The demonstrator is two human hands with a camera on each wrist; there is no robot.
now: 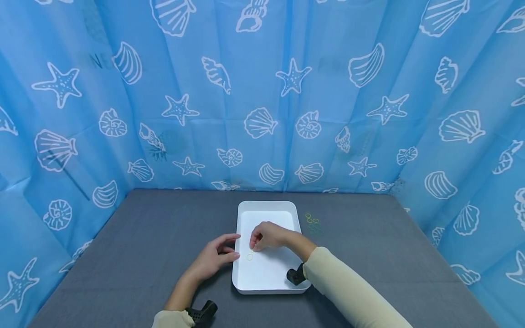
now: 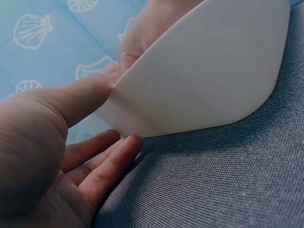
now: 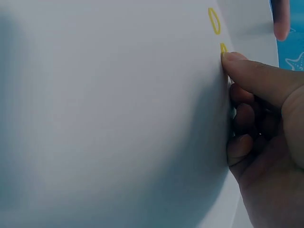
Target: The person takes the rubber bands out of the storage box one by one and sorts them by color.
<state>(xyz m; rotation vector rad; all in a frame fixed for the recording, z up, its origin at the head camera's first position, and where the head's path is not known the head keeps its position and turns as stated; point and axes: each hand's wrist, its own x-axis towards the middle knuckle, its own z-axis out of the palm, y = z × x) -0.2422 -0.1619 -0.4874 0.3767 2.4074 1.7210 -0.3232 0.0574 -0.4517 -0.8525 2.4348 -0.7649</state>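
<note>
A white rectangular tray point(image 1: 283, 273) lies on the dark grey tabletop. My left hand point(image 1: 216, 255) is at its left side; in the left wrist view the thumb point(image 2: 88, 97) touches the tray's rim and the other fingers, fairly straight, reach its lower edge. Inside the tray, near the left wall, my right hand point(image 1: 268, 236) pinches a small yellow rubber band point(image 3: 223, 48) between thumb and fingertips, partly hidden by the thumb. Another yellow rubber band point(image 3: 214, 21) lies flat on the tray floor just beyond it.
Right of the tray, several small yellow rubber bands point(image 1: 308, 216) and green rubber bands point(image 1: 313, 231) lie grouped on the grey cloth point(image 1: 361, 255). A blue curtain point(image 1: 262, 91) with shell prints hangs behind and at both sides. Each wrist carries a black camera point(image 1: 296, 274).
</note>
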